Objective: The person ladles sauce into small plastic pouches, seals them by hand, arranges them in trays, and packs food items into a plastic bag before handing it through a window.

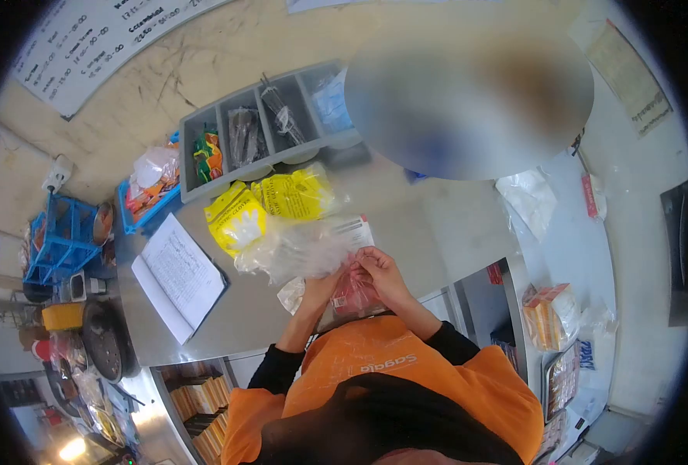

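Note:
Both hands are close together at the front edge of the steel counter, over a pinkish-red plastic bag. My left hand is at the bag's left side, its fingers partly hidden by clear plastic. My right hand pinches the gathered top of the bag. Just beyond them lies a heap of clear plastic, with a white printed packet under its right end. Two yellow glove packets rest behind the heap. A crumpled white wrapper lies left of my left hand.
An open notebook lies at the left of the counter. A grey divided tray with wrapped items stands at the back, beside a blue basket. Farther right are a white plastic bag and a bread pack.

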A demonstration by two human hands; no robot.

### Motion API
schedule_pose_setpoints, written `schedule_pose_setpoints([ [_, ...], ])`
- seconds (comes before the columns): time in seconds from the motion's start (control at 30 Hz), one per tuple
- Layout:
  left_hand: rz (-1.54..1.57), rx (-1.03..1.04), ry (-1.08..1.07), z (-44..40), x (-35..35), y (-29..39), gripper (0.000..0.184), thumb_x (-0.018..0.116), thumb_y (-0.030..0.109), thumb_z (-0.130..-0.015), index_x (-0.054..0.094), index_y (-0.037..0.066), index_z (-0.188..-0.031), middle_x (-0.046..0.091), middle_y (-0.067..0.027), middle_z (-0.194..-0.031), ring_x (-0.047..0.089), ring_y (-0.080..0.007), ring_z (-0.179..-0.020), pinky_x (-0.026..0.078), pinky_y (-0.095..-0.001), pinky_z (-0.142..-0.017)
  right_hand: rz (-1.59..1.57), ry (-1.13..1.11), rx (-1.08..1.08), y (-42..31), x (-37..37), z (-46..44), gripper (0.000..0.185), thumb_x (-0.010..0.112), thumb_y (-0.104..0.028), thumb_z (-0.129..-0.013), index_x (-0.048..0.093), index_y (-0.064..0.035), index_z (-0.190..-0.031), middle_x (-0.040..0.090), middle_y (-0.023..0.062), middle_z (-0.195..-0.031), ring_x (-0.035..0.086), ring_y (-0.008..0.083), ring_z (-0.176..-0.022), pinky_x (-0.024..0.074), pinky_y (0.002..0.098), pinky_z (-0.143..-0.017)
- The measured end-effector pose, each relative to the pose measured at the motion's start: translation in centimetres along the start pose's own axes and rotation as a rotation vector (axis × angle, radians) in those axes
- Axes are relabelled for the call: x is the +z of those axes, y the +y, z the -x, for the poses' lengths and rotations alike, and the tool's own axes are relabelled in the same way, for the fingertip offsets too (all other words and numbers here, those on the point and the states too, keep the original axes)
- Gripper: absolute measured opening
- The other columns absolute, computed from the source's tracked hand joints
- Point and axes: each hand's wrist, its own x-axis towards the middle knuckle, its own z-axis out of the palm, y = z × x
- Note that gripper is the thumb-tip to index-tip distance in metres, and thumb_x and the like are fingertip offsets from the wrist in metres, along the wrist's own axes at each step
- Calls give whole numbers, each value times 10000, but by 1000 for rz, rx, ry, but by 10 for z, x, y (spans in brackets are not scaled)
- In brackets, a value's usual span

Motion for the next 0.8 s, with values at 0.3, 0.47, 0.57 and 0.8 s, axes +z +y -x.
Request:
schedule_pose_setpoints([
  [0.3,-994,314,-412,-3,-31,-6,285,494,188,-906,543,53,-1153,583,-136,-1103,561,-269,-1011,437,-384,-877,-91,92,-212,7,10,9,96,515,-108,-917,506,-78,-1008,590,44,-839,595,170,-738,484,282,-634],
  [0.47,-971,214,-550,-9,-36,9,319,485,166,-907,491,55,-1207,562,-149,-1144,549,-285,-1041,428,-384,-897,1111,-428,-576,-46,-8,3,165,552,-138,-883,504,-39,-1006,565,148,-765,578,290,-719,478,331,-664],
  [0.57,-1027,249,-525,-7,-32,13,346,479,153,-908,459,56,-1239,549,-156,-1168,542,-294,-1059,422,-384,-909,1150,-224,-593,-41,-31,23,195,570,-154,-874,502,-40,-1016,560,153,-775,578,293,-740,480,342,-682],
  [0.8,-1106,619,-96,24,4,10,418,466,122,-909,386,58,-1314,518,-173,-1225,525,-315,-1101,408,-384,-937,-652,1320,-828,17,-267,167,622,648,-293,-835,207,-217,-1267,459,159,-1159,583,282,-937,527,379,-697],
])
